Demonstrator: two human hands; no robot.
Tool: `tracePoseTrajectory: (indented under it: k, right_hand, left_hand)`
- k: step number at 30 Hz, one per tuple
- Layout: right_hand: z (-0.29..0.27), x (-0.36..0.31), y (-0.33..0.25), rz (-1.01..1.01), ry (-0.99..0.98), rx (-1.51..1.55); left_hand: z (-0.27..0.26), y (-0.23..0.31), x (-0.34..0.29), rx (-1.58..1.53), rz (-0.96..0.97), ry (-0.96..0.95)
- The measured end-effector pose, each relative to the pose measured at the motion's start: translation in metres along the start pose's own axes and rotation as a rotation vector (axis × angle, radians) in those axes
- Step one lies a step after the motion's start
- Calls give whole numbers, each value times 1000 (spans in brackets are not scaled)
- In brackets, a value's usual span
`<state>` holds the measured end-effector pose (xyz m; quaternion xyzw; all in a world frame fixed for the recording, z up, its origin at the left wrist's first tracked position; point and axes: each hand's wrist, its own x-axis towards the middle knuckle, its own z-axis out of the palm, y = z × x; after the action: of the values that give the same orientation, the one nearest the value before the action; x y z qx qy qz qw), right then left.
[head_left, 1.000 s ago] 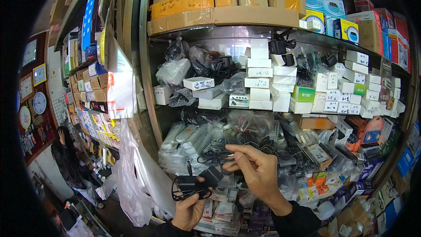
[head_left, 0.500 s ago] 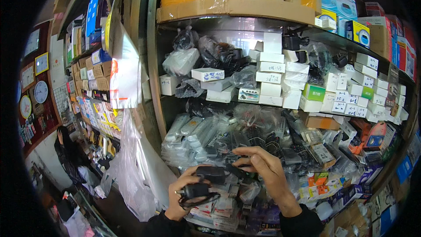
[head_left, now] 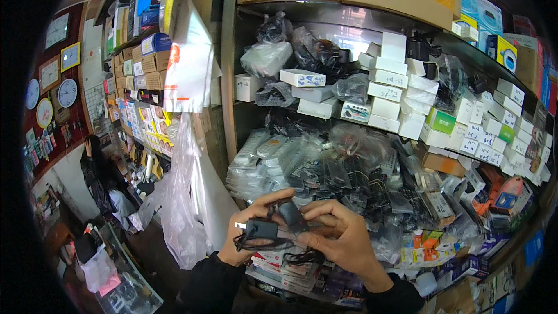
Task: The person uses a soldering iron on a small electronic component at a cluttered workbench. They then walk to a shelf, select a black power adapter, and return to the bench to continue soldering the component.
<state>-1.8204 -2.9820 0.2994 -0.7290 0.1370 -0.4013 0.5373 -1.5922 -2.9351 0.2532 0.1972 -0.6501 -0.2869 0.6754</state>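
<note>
My left hand (head_left: pixel 233 237) is closed around a black power adapter (head_left: pixel 261 229) whose metal prongs point left. A thin black cable (head_left: pixel 273 245) is bundled beneath it. Just above and to the right, a second black adapter (head_left: pixel 292 217) is tilted between my two hands. The fingers of my right hand (head_left: pixel 340 235) pinch its right side, while my left fingertips lie against its upper left. More black cord (head_left: pixel 303 257) hangs under my right thumb.
Behind my hands, a shelf holds plastic-wrapped remote controls (head_left: pixel 349 180). Small white boxes (head_left: pixel 386 90) are stacked above them. A clear plastic bag (head_left: pixel 186 197) hangs at left. Farther left, a person in dark clothing (head_left: pixel 99 177) stands near wall clocks (head_left: pixel 67 92).
My right hand has come down and left to meet the second adapter, which has tilted from lying flat. The view has shifted, so the shelves appear farther right.
</note>
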Motion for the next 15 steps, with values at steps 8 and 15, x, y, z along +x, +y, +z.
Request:
tracePoseTrajectory:
  k: [8, 15]
  right_hand:
    - [24, -3, 7, -80, 103, -158]
    - [21, -4, 9, 13, 119, -33]
  left_hand:
    - [10, 7, -7, -351, -211, 160]
    - [11, 7, -8, -475, -208, 156]
